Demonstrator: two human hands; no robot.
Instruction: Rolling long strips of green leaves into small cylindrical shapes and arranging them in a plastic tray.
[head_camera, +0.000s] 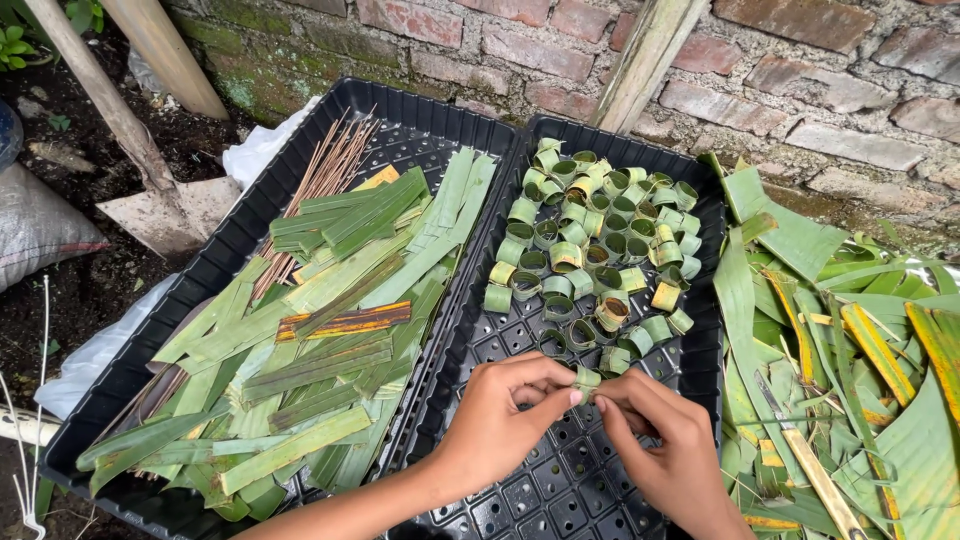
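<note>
Green leaf strips (300, 330), cut flat, fill the L black tray (215, 260), w/ a bundle of thin brown sticks (325, 175) at its far end; plenty of stock unrolled. R tray (700, 350): several dozen finished leaf rings (590, 240) crowd the far half, near half bare grid, so judged roughly halfway. Left hand (495, 420) and right hand (670, 450) meet over the near part of the R tray, fingers of both closed in a pinch on one small leaf ring (586, 382) held between fingertips, just short of the finished group. Far R: loose pile of uncut leaves (850, 330), knife (810, 465) lying on it, apart from the hands
</note>
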